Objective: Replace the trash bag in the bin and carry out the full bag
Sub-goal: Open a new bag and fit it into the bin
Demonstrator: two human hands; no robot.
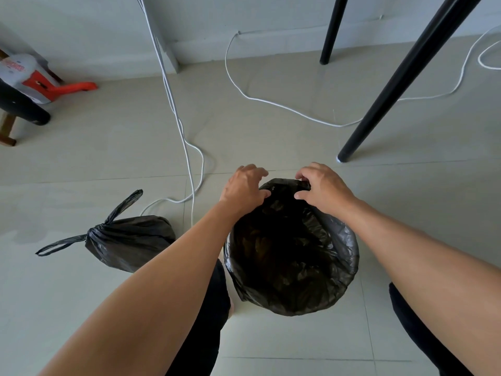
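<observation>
A round bin stands on the floor between my legs, wrapped all over by a fresh black trash bag (292,256) whose mouth is spread over the rim; the bin's own wall is hidden. My left hand (244,187) and my right hand (322,188) both pinch the bag's edge at the far side of the rim. To the left of the bin the full black bag (130,240) lies on the tiles, tied in a knot with two handle loops sticking out.
White cables (187,156) trail across the tiled floor just beyond the bin and the full bag. Two black table legs (398,85) slant down at the right. A red and white object (35,77) and a dark stool leg sit far left by the wall.
</observation>
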